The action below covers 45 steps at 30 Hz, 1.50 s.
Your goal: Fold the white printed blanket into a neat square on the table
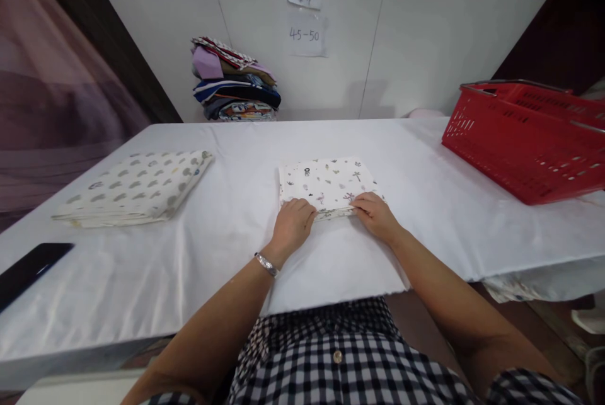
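A folded white cloth (331,183) with small printed plants and animals lies in front of me on the white-covered table (227,254). My left hand (293,223) has its fingers closed at the near left corner of the cloth. At the near right corner, my right hand (375,216) pinches the edge between thumb and fingers. Several layers show along the near edge between the two hands. Off to the left rests a second folded cloth (142,184), white with grey-green spots, touched by neither hand.
A red plastic basket (524,140) stands at the table's right side. Against the back wall is a stack of folded fabrics (236,87). A black phone-like slab (33,269) lies at the left front. Paper signs (306,33) hang on the wall.
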### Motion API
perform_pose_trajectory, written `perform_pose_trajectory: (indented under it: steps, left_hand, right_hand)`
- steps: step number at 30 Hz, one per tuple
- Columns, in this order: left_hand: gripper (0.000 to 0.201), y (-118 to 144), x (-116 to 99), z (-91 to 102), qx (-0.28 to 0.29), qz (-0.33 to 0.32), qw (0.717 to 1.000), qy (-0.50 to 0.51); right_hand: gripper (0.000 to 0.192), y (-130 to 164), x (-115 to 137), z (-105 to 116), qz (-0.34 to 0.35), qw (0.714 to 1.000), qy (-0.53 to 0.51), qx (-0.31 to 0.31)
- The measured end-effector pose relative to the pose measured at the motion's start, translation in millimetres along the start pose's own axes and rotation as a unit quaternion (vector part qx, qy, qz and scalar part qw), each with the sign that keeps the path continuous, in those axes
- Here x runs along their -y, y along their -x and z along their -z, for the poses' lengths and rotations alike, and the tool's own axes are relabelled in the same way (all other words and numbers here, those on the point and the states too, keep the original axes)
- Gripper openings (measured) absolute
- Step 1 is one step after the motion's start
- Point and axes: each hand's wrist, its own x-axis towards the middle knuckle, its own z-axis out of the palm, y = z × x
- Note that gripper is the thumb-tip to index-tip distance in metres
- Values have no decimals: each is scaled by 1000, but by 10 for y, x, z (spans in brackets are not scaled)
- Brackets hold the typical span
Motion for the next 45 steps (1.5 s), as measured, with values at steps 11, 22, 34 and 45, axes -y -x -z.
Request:
perform_pose_trajectory:
  steps: [11,22,34,45]
  left_hand:
    - [23,39,40,-42,15,0,1000,1]
    - [15,66,68,-49,10,-26,1000,-12]
    - [16,60,65,-15,8,-24,999,22]
    - [25,55,37,-25,-21,-11,1000,-14]
  right_hand:
    - [29,59,-15,46,23,999,10,31]
    - [27,55,-27,61,46,996,74,33]
    - [20,171,-177,173,-47,998,10,-39]
    - [24,49,-104,110,-46,991,96,-87]
